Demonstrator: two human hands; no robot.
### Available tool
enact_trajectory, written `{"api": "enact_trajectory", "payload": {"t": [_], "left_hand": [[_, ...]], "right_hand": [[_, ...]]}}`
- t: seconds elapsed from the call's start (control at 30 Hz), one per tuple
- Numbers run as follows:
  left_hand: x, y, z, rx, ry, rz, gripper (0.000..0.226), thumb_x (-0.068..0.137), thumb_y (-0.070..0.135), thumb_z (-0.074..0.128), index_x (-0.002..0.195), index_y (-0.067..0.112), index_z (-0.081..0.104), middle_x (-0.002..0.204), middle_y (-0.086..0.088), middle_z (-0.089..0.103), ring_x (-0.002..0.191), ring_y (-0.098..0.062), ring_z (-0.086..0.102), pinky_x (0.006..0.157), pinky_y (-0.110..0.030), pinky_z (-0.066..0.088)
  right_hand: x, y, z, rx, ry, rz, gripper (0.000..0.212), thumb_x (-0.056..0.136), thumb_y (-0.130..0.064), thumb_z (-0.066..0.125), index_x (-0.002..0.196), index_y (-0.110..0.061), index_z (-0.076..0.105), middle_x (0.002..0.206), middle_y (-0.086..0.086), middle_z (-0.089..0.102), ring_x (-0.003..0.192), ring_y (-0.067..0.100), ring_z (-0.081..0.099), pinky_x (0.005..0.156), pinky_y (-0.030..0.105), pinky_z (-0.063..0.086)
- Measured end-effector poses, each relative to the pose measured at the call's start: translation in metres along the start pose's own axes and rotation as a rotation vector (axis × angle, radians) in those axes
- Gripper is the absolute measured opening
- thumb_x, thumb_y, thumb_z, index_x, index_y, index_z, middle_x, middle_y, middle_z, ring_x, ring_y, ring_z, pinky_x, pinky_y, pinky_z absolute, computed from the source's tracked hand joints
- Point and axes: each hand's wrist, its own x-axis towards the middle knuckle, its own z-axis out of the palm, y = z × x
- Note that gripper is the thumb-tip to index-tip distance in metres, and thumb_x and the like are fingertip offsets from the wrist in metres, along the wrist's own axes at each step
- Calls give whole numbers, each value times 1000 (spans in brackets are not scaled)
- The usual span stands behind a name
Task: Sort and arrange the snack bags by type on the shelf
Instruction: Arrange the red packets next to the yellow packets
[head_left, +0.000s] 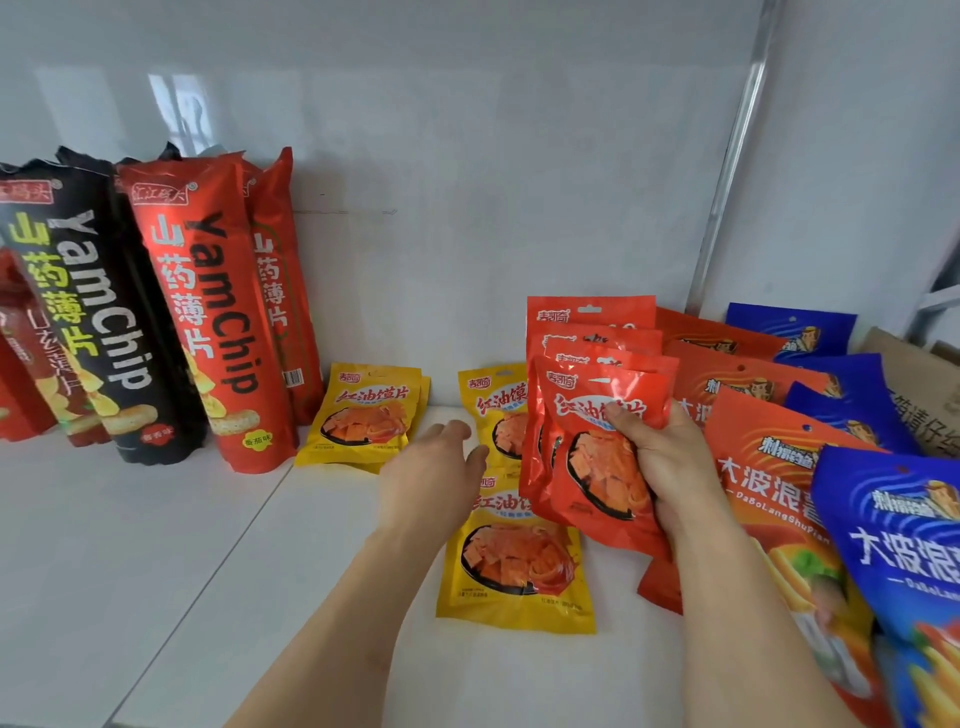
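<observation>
My right hand (662, 462) grips a small red snack bag (592, 462), the front one of several red bags (589, 317) standing in a row. My left hand (434, 475) hovers open over the white shelf (156, 545), fingers relaxed, between two groups of yellow bags. A pair of yellow bags (366, 415) leans at the left. One yellow bag (491, 405) stands just past my left fingertips. Another yellow bag (514, 566) lies flat in front.
Tall YamChip tubes stand at the left: black ones (98, 312) and red ones (218, 322). Large orange bags (779, 493) and blue bags (893, 561) overlap at the right. A cardboard box (930, 395) sits at the far right, beside a metal upright (727, 171).
</observation>
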Motion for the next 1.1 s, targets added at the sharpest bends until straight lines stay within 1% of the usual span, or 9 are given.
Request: {"api": "enact_trajectory", "payload": {"t": [0.1, 0.2, 0.33, 0.4, 0.53, 0.63, 0.77, 0.93, 1.1], "left_hand": [[-6, -4, -1, 115, -16, 37, 37, 102, 47, 40, 127, 25, 56, 121, 5, 63, 108, -19, 62, 77, -34, 52], [-9, -6, 0, 84, -61, 60, 41, 101, 52, 40, 129, 26, 55, 125, 5, 62, 112, -19, 60, 80, -34, 51], [-15, -6, 15, 30, -236, 247, 50, 98, 57, 44, 137, 29, 54, 142, 7, 51, 132, -17, 45, 104, -36, 41], [-11, -2, 21, 46, -247, 314, 49, 98, 56, 43, 138, 29, 54, 144, 7, 49, 135, -17, 41, 109, -36, 37], [9, 8, 30, 85, -224, 372, 40, 100, 44, 43, 136, 28, 53, 141, 5, 53, 131, -21, 44, 104, -38, 40], [25, 15, 34, 158, -224, 443, 35, 101, 37, 42, 131, 26, 55, 134, 3, 57, 125, -23, 48, 99, -39, 43], [37, 17, 38, 268, -316, 527, 40, 100, 36, 45, 138, 26, 52, 144, 6, 49, 128, -22, 47, 98, -38, 43], [33, -5, 38, 297, -329, 541, 43, 104, 40, 38, 143, 26, 47, 156, 7, 36, 132, -21, 44, 104, -38, 40], [28, -32, 32, 324, -273, 511, 40, 104, 37, 35, 141, 26, 48, 156, 9, 36, 131, -20, 45, 103, -38, 41]], "right_hand": [[-3, -3, 4, -39, 4, -1, 30, 85, -23, 78, 113, -24, 68, 102, -3, 77, 93, 19, 74, 84, 37, 57], [-4, -10, 3, -70, 32, -10, 27, 85, -23, 78, 111, -26, 68, 102, -4, 76, 92, 17, 73, 81, 34, 57], [-6, -22, 0, -70, 50, -27, 25, 87, -22, 76, 110, -27, 70, 103, -4, 76, 93, 17, 73, 80, 34, 57], [-9, -26, 0, -65, 52, -35, 21, 87, -21, 76, 106, -29, 70, 102, -5, 76, 91, 15, 73, 76, 31, 55], [-12, -24, 1, -73, 53, -19, 18, 86, -23, 77, 101, -31, 69, 100, -6, 76, 90, 15, 72, 73, 29, 54], [-12, -19, -2, -86, 65, 5, 28, 85, -27, 78, 111, -28, 68, 102, -4, 76, 92, 18, 73, 78, 34, 56], [-9, -10, -8, -88, 77, 27, 27, 86, -25, 77, 111, -27, 67, 102, -3, 76, 93, 20, 72, 81, 35, 56], [-6, -3, -12, -95, 76, 42, 18, 87, -23, 76, 101, -30, 67, 100, -5, 75, 89, 17, 71, 73, 30, 53], [3, 3, -6, -119, 99, 43, 33, 85, -26, 78, 116, -24, 66, 105, -1, 74, 92, 20, 71, 74, 31, 53]]}}
